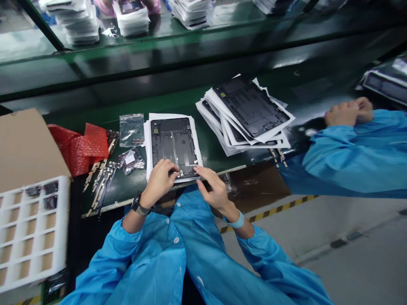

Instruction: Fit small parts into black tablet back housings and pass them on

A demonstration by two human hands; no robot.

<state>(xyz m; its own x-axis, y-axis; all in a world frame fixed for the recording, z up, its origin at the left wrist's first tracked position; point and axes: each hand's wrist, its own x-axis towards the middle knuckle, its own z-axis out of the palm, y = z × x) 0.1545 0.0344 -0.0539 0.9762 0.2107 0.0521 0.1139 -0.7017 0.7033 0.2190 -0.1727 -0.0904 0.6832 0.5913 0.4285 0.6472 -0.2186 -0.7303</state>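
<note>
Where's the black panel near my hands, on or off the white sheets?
On: the black panel lies on the white sheets, whose edges show along its far end and both sides.

head view | from above | facing forward, down | bench (129,184) near

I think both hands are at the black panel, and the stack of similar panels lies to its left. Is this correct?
The side is wrong: the head view shows the stack to the right of the black panel. The rest holds.
</note>
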